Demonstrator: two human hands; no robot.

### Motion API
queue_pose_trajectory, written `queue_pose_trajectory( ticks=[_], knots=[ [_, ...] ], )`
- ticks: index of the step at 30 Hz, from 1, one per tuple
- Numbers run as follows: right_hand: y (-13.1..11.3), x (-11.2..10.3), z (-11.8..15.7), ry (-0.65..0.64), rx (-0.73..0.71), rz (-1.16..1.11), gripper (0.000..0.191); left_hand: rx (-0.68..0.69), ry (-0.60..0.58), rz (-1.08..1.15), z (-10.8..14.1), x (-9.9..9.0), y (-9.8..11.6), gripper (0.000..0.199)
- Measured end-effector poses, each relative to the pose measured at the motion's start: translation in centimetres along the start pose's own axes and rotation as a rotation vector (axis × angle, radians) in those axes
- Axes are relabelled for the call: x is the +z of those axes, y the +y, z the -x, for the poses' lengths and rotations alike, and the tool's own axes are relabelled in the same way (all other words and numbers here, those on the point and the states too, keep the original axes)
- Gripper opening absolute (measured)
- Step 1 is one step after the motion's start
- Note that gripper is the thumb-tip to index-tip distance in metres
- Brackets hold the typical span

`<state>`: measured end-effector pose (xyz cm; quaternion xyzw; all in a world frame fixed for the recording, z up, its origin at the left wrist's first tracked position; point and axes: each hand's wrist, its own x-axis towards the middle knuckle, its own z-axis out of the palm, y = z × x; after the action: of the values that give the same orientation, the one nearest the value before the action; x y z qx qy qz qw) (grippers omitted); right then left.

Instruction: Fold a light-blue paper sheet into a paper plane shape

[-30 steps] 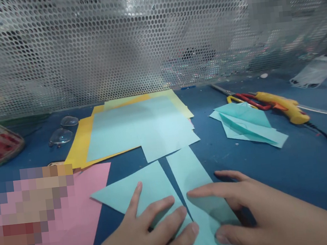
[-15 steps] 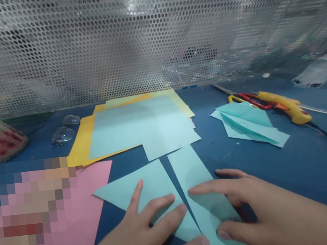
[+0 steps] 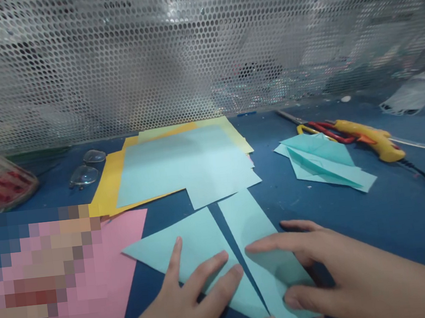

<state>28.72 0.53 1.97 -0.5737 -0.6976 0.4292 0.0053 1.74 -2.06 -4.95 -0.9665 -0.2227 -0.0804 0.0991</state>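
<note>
A light blue triangular paper (image 3: 182,233) lies flat at the lower middle, with my left hand (image 3: 189,303) spread over it, fingers apart and tips on the paper. To its right, a light blue strip of paper (image 3: 247,216) slants down towards me, a narrow gap between the two. My right hand (image 3: 318,264) rests over this strip; its index finger and thumb touch the paper, spread apart. Part of each piece is hidden under my hands.
Blue and yellow sheets (image 3: 175,163) lie stacked ahead, pink paper (image 3: 132,258) at left beside glasses (image 3: 84,176) and a jar (image 3: 2,181). At right are folded blue paper (image 3: 322,160), scissors (image 3: 331,129), a yellow glue gun (image 3: 373,139) and its cord.
My left hand has shifted slightly down and to the right, its thumb now lower in the picture. My right hand has hardly moved.
</note>
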Motion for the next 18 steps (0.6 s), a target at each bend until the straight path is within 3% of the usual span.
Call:
queue_pose_trajectory(
  ticks=[9,13,15,18],
  knots=[
    [0.2,0.0,-0.3,0.040,0.050,0.036,0.062,-0.028,0.028,-0.103,-0.2,0.5,1.5,0.049],
    [0.5,-0.8,-0.4,0.045,0.141,0.094,0.085,-0.034,0.018,-0.095,-0.3,0.2,1.4,0.053],
    [0.9,-1.8,-0.7,0.121,0.167,0.152,0.094,-0.023,-0.016,-0.092,-0.3,-0.1,1.3,0.056],
    [2.0,-3.7,-1.2,0.337,0.123,0.163,0.085,-0.013,-0.070,-0.093,-0.3,-0.4,1.4,0.056]
  ],
)
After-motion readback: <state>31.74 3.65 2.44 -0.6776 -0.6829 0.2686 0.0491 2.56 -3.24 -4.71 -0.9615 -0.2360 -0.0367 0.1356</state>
